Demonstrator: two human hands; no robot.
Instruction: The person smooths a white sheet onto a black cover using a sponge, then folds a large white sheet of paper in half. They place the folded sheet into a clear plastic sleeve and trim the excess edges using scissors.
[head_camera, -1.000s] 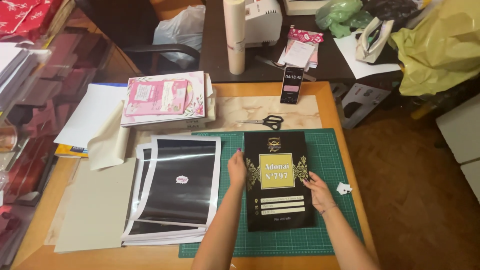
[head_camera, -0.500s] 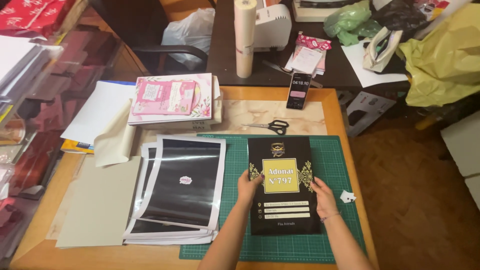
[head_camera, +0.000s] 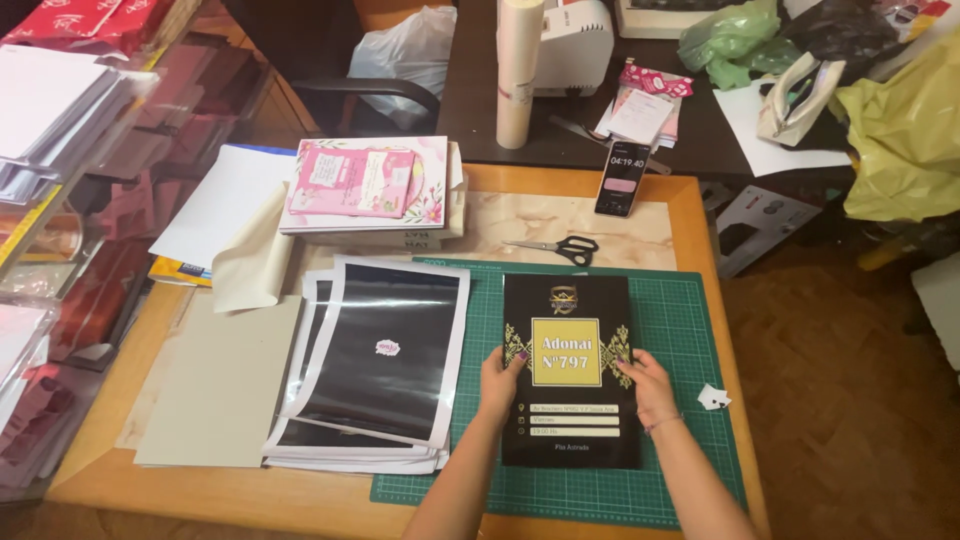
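The black card lies flat on the green cutting mat, long axis running away from the person, top edge far. Left hand and right hand grip its two side edges. One pair of scissors lies just beyond the card; one stack of black prints sits to its left

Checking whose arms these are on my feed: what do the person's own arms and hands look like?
Both forearms are bare, no sleeves showing. The left hand has dark-painted nails. The right hand has a thin bracelet at its wrist. No gloves; rings too small to tell.
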